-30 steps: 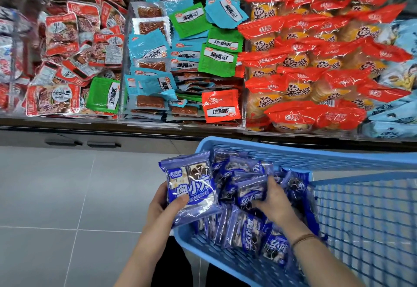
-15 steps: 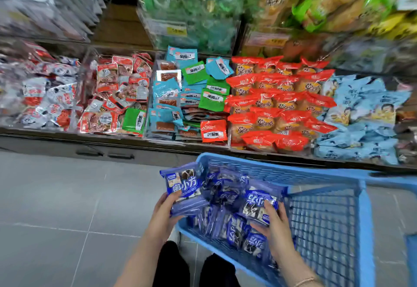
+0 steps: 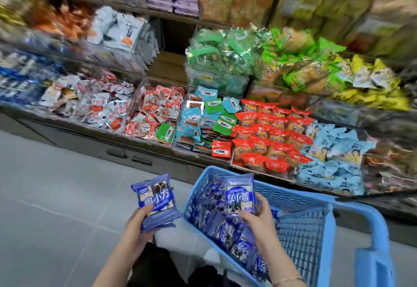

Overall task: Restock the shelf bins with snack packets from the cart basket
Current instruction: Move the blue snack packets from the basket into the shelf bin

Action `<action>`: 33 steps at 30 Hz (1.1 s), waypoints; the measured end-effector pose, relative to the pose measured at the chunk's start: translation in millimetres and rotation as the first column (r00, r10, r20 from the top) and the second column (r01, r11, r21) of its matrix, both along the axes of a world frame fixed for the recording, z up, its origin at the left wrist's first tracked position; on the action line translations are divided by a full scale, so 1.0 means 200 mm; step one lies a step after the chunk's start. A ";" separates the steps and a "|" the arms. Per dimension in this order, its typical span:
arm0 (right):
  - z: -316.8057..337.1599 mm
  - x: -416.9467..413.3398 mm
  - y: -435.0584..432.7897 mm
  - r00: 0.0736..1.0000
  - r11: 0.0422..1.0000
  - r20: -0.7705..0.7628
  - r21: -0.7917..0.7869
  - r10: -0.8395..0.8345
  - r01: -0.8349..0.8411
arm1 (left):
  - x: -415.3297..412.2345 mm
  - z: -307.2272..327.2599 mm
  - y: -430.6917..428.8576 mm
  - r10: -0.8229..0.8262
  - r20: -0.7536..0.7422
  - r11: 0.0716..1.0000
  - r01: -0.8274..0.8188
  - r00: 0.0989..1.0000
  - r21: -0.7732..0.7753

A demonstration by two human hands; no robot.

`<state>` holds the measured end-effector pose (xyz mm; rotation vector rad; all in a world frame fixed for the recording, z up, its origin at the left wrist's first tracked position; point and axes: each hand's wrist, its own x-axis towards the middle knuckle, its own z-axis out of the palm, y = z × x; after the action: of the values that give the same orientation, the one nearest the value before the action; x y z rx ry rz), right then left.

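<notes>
in front of the snack shelving, beside the blue cart basket [image 3: 302,237], the person stands with both hands loaded. the left hand [image 3: 135,221] holds a dark blue snack packet [image 3: 156,201] out over the floor [image 3: 56,207], left of the basket, with the thumb across its face and the fingers curled beneath. what looks like a second packet is stacked under it. the right hand [image 3: 257,216] grips another blue packet [image 3: 240,196] just above the heap of like packets [image 3: 225,228] left in the basket. neither held packet has reached a bin. risks noted: the wrappers appear glossy and slack, so the underside of the left-hand stack is judged liable to slide out and drop to the floor, as it is outside the basket rim. no bin of matching stock is plainly identified. the blue stock at the far left of the shelf [image 3: 20,76] is too blurred to confirm, so misplacement is a fair hazard. the teal and green packets [image 3: 203,119] already sit mixed in one lower bin. the red packets [image 3: 270,137] are heaped to their front edge, and pushing more in nearby could spill them. with both hands occupied, nothing steadies the cart.
</notes>
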<state>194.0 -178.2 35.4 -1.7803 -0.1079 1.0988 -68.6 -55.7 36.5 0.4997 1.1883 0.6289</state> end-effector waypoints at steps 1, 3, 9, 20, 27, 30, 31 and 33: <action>0.03 -0.01 0.04 0.995 0.999 0.084 0.003 0.051 -0.052 | -0.02 0.02 0.04 0.006 -0.004 1.000 -0.006 1.000 0.010; 0.10 -0.06 0.13 0.981 0.995 0.168 0.004 0.095 -0.097 | -0.05 0.08 0.12 -0.001 -0.007 0.999 0.001 1.000 0.035; 0.21 -0.30 0.48 0.947 0.963 -0.305 0.208 -0.105 0.174 | -0.24 0.19 0.46 -0.046 -0.010 0.997 0.047 0.999 0.056; 0.22 -0.88 0.95 0.913 0.883 -0.339 0.325 -0.225 0.339 | -0.71 0.33 1.06 -0.162 0.009 0.974 0.158 0.987 0.162; 0.34 -0.86 1.21 0.970 0.997 0.238 0.045 0.052 -0.065 | -0.74 0.33 1.30 -0.126 0.066 0.980 0.113 0.990 0.166; 0.36 -0.79 1.36 0.967 0.996 0.251 0.078 0.031 -0.052 | -0.68 0.32 1.43 -0.145 0.059 0.975 0.132 0.988 0.179; 0.36 -0.76 1.42 0.970 0.995 0.241 0.092 0.019 -0.042 | -0.66 0.32 1.48 -0.137 0.059 0.975 0.124 0.989 0.185; 0.36 -0.69 1.55 0.977 0.994 0.214 0.105 0.020 -0.043 | -0.61 0.32 1.58 -0.109 0.055 0.979 0.098 0.992 0.181</action>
<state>55.1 131.6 108.2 -1.7982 -0.3211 0.9045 -191.4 259.5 100.8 0.6828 1.0428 0.6598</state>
